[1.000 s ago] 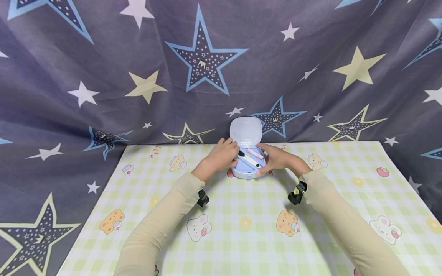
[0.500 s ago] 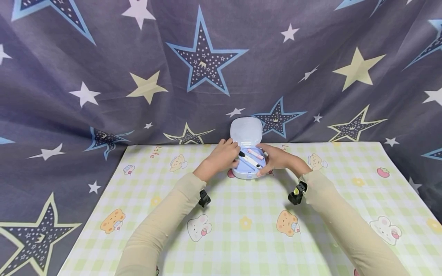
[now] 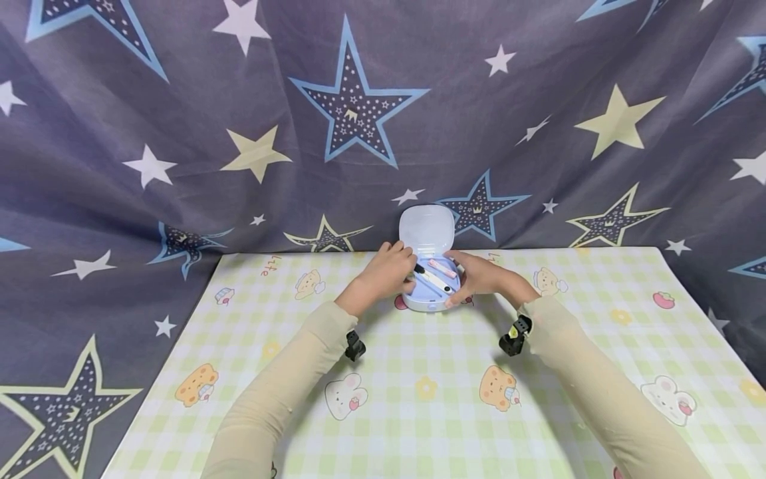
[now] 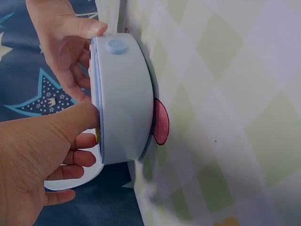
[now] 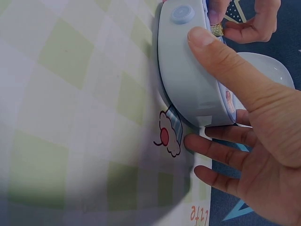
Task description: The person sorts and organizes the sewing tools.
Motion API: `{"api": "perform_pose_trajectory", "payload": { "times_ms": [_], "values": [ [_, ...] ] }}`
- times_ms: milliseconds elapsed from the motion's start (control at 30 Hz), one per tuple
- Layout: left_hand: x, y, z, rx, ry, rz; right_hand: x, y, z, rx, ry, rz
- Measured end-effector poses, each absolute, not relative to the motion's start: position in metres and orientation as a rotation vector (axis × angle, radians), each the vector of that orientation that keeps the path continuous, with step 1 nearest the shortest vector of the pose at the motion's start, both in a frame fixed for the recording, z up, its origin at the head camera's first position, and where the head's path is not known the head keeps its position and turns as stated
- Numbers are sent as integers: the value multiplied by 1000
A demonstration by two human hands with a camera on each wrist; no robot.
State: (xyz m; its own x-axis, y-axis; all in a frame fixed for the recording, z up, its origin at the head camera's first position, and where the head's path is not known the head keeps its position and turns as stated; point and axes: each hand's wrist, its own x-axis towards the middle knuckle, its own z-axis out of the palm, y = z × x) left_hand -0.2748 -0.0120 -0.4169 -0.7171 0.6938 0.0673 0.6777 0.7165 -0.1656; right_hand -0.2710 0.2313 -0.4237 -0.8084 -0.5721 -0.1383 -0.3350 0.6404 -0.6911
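A light blue, rounded box (image 3: 421, 305) stands near the table's back edge, its pale lid (image 3: 427, 226) raised behind it. Inside lie a white stick with a black end (image 3: 435, 279) and a short pink piece (image 3: 443, 268). At the box's left side, my left hand (image 3: 389, 269) pinches a small gold-coloured piece (image 5: 216, 30) between thumb and finger, right at the rim; the fingers hide most of it. My right hand (image 3: 479, 273) holds the box by its right side, with the thumb on the front rim and the other fingers spread towards the back.
A green-and-white checked cloth (image 3: 419, 439) with cartoon prints covers the table. Just behind the box hangs a dark curtain (image 3: 335, 186) with stars. Black wrist cameras (image 3: 354, 346) sit below both hands.
Both hands and the box keep their places. The head view has tilted very slightly, so the scene sits a little lower.
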Motion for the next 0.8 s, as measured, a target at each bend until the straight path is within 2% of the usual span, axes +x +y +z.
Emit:
{"api": "perform_pose_trajectory", "payload": {
  "times_ms": [367,800],
  "values": [
    [-268,-25,-410,-1062,-2829,55,-270,230,-425,-722,2489,-980],
    [-259,-96,-398,-865,-2841,-162,-269,232,-426,-766,2549,-988]
  ]
}}
